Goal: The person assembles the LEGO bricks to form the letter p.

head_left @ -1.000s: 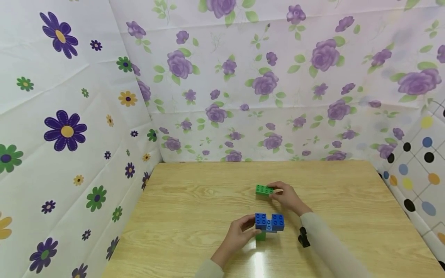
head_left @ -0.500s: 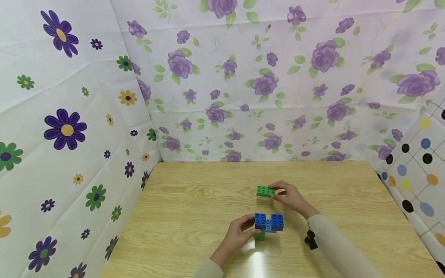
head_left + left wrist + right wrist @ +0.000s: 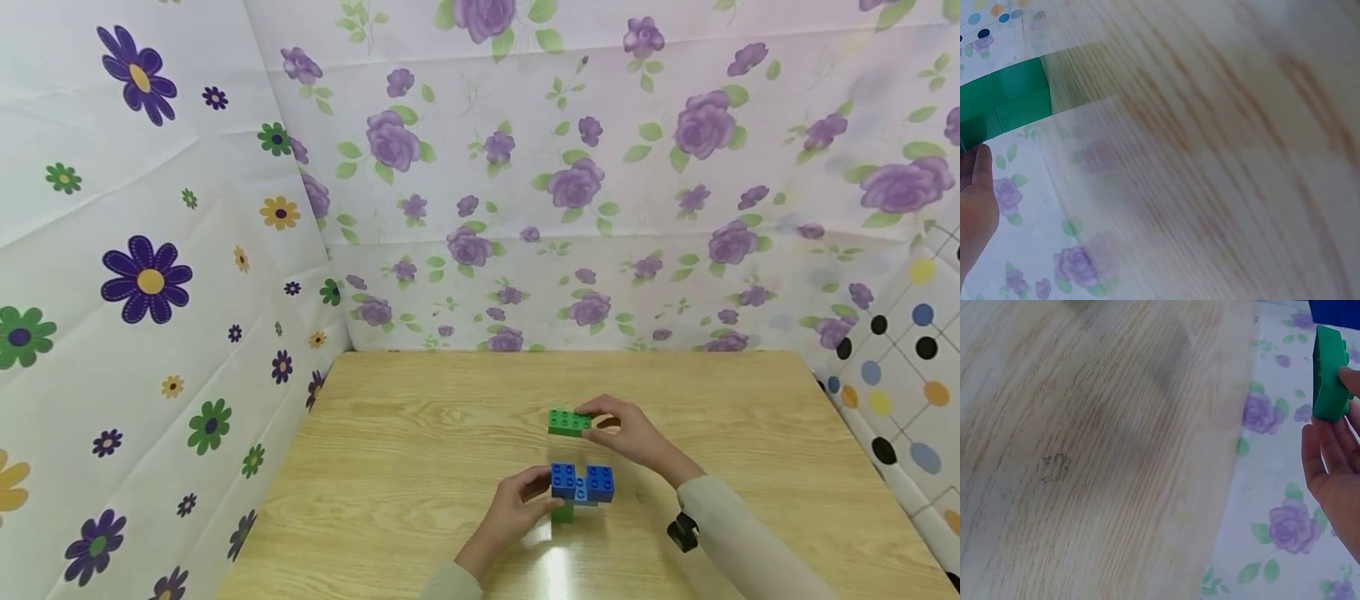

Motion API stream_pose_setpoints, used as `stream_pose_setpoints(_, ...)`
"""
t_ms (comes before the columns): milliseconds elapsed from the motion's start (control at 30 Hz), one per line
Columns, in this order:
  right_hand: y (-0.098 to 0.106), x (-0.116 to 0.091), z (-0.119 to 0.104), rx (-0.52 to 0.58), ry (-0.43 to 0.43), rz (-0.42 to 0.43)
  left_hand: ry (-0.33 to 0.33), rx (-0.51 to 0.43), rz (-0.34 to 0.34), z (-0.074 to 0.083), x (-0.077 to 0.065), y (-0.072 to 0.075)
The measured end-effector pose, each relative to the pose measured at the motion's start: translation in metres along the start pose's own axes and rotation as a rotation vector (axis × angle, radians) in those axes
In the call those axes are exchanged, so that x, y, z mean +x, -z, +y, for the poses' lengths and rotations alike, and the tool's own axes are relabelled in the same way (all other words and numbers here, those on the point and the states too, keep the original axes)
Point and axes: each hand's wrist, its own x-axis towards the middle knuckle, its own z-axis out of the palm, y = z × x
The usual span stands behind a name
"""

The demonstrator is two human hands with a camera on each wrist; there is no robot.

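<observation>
My left hand [image 3: 513,508] grips the left side of a toy-brick build with two dark blue bricks [image 3: 562,480] on top. A light blue brick [image 3: 581,489] shows between them, and a green stack [image 3: 562,512] stands below. In the left wrist view, stacked green bricks [image 3: 1019,94] rise from the table beside the fingers. Beyond the build, my right hand [image 3: 636,435] pinches the right end of a green eight-stud brick [image 3: 568,422] between thumb and fingers. The right wrist view shows this green brick [image 3: 1330,381] held off the table, near a blue brick [image 3: 1338,311].
The build and both hands are over a light wooden table [image 3: 420,433]. Floral cloth [image 3: 480,208] hangs behind it, a daisy-print cloth [image 3: 150,375] on the left and a dotted one [image 3: 896,375] on the right. A black wrist device [image 3: 683,532] sits at the right sleeve.
My right hand has brought the green brick slightly nearer to the build, and its forearm has swung to the right. The left hand and the build have stayed in place.
</observation>
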Motion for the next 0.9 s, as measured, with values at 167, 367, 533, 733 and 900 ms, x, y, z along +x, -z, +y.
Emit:
stream_pose_setpoints(167, 0.001, -0.007, -0.009, 0.011, 0.013, -0.019, 0.032, -0.009, 0.002, 0.001, 0.000, 0.000)
stream_pose_setpoints(367, 0.001, -0.016, -0.030, -0.003, 0.028, -0.031, 0.022, -0.013, -0.003, 0.001, 0.000, 0.000)
stream_pose_setpoints(533, 0.002, -0.023, -0.046, -0.006, 0.051, -0.044, 0.009, -0.008, -0.003, 0.000, 0.000, 0.000)
stream_pose_setpoints(733, 0.003, -0.030, -0.043, -0.005, 0.078, -0.054, 0.011, -0.007, -0.005, 0.000, 0.000, 0.001)
stream_pose_setpoints(900, 0.002, -0.035, -0.044, 0.022, 0.119, -0.045, 0.000, 0.002, -0.007, 0.000, -0.001, 0.001)
